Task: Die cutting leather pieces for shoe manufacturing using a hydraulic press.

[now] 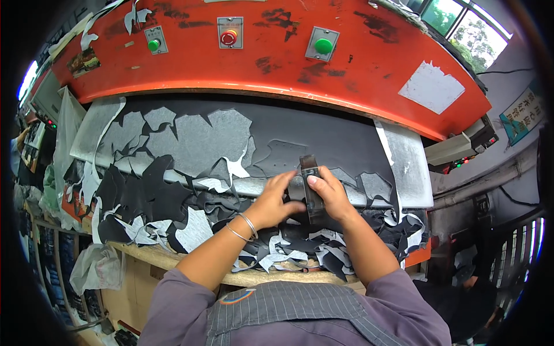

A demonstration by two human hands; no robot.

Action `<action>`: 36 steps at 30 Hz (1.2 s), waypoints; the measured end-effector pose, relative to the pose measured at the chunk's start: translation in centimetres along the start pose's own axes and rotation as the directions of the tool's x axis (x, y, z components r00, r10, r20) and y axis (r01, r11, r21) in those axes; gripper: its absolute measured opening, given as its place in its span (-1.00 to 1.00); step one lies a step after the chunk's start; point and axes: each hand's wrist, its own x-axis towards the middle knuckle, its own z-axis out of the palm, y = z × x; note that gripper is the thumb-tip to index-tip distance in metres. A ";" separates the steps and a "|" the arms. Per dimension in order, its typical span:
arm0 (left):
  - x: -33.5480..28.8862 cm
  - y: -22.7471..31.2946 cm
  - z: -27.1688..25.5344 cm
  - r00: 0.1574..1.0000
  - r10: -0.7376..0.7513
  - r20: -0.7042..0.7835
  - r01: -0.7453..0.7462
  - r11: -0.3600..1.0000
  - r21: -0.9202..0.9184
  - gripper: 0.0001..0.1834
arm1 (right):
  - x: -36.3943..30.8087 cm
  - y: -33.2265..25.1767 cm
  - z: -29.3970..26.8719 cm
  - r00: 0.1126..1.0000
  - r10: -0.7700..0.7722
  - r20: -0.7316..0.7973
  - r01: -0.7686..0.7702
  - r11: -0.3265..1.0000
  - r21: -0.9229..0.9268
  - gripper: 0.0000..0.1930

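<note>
A dark, worn steel cutting die (310, 166), seen nearly edge-on, is gripped by my right hand (333, 195), its thumb pressed on the upper part. My left hand (271, 202) is beside the die's left side, fingers stretched towards it and thumb apart. Whether those fingertips touch the die or a dark bit next to it is hard to tell. Beneath and beyond both hands spreads a black sheet of leather-like material (334, 130) with a die-shaped outline pressed in it. Grey areas (196, 138) show where pieces are cut out of the sheet.
Ahead stands an orange press beam (277, 63) with green buttons (323, 46) and a red stop button (228, 38). Black and white scraps (193, 230) pile along the wooden front ledge (242, 278). Plastic bags (98, 268) hang at left; another person (461, 294) is at lower right.
</note>
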 end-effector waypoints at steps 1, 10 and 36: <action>0.4 -0.7 -0.5 0.991 0.053 -0.125 -0.021 0.968 0.251 -0.18 | 0.1 -0.2 0.1 1.000 -0.007 -0.001 0.007 1.000 -0.002 -0.41; 6.3 -0.4 -3.4 0.869 -0.453 -0.198 0.471 0.638 0.609 -0.57 | 4.2 -1.7 -3.1 0.987 -0.160 0.030 0.085 0.348 -0.934 -0.59; 2.0 -3.6 -8.8 0.935 0.023 -0.354 0.081 0.958 0.277 -0.73 | 11.2 -2.3 -7.9 0.773 -0.031 0.633 0.598 0.367 -0.713 -0.84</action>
